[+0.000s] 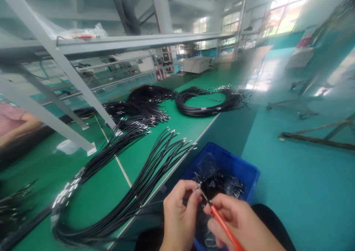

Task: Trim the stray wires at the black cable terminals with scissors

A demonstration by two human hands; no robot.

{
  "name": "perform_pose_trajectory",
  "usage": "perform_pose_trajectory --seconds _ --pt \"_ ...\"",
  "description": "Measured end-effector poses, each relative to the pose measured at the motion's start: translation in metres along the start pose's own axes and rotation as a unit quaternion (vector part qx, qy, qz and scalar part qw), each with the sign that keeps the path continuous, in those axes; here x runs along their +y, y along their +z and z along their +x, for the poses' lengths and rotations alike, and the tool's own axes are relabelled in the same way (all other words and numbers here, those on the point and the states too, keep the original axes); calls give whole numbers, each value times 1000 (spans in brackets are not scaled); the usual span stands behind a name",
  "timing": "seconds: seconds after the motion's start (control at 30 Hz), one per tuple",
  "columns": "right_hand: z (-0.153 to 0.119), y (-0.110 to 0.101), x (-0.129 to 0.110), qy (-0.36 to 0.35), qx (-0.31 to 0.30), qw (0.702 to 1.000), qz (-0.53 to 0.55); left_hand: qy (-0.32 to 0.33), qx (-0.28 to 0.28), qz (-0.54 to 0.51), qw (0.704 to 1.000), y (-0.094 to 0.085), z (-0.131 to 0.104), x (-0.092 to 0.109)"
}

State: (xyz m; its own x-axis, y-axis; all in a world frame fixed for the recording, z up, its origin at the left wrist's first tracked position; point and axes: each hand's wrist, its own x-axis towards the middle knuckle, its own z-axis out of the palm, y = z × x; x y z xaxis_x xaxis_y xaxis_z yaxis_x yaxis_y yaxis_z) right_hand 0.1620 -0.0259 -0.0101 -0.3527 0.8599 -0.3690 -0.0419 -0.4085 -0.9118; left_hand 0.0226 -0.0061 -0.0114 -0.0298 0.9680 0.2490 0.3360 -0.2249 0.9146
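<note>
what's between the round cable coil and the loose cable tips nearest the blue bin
Bare green tabletop, with nothing lying on it, between the round coil and those cable tips; the head view shows it.

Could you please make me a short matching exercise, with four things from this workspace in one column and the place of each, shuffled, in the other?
Things
1. Slim metal tool with an orange-red handle
2. Blue plastic bin
3. Round coil of thin black cables
4. White metal shelf frame

Places
A. Lying on the green tabletop, near its right edge
B. In the person's right hand
C. Rising above the tabletop on pale legs
D. Beside the table, lower than its top

Right pairs: 1-B, 2-D, 3-A, 4-C
</note>
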Motion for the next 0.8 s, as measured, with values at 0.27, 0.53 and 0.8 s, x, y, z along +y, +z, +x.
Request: perform_pose_trajectory --seconds 0.27,0.53,0.8 --pt "0 2 0 -162 215 963 23 55 -3 56 997 0 -2 4" --pt "19 19 -10 -216 288 928 95 53 -24 52 997 4 -7 12" --pt "16 3 -3 -214 227 949 32 -64 -85 -20 994 -9 1 10"
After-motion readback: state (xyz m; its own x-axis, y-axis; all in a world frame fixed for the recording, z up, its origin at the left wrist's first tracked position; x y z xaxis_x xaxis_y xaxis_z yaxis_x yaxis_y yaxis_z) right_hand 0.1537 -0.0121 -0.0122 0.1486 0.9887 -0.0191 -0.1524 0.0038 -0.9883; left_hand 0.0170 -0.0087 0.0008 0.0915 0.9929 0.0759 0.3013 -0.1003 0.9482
